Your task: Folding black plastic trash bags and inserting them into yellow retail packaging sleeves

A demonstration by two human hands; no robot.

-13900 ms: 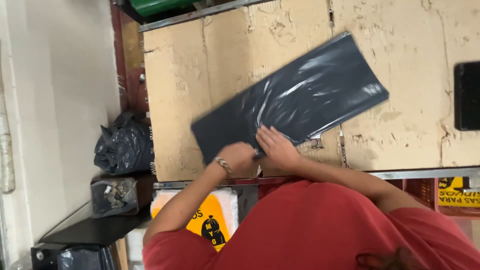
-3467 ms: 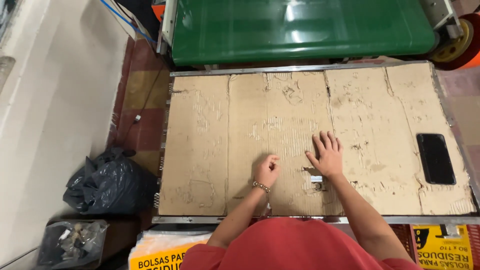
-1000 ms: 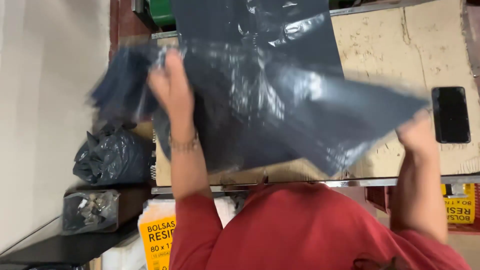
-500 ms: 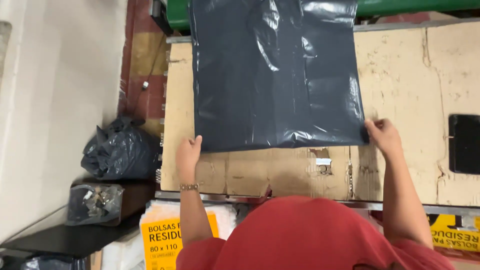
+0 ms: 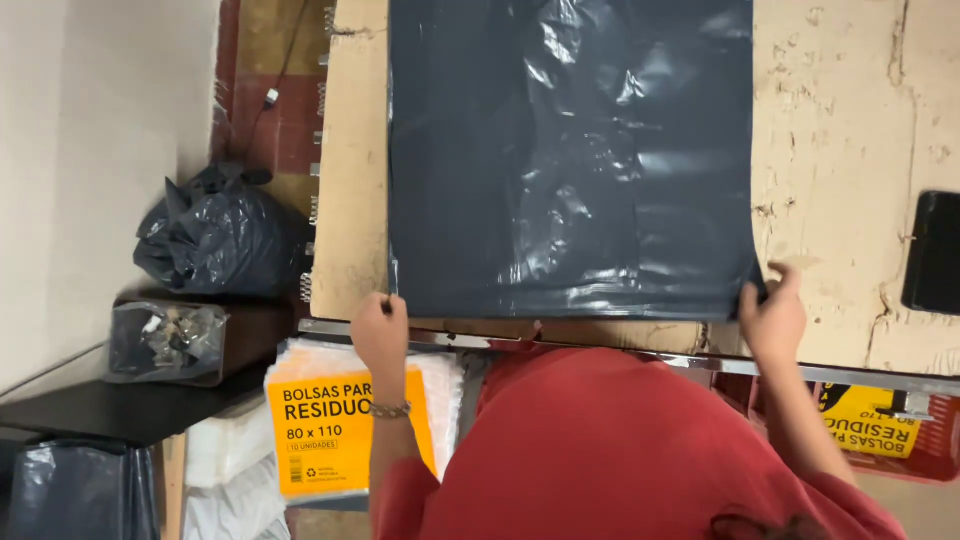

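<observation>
Two bare hands are shown at the near corners of a large dark grey plastic bag (image 5: 570, 160), which lies spread flat on the cardboard-covered worktable (image 5: 840, 150). The near right corner is pinched between thumb and fingers of the right hand (image 5: 772, 318). The left hand (image 5: 382, 335) is curled at the near left corner; whether the film is actually gripped cannot be told. The step in hand is judged to be laying the sheet out square. Even tension at both corners would be called for next. A black phone (image 5: 935, 252) lies well apart.
</observation>
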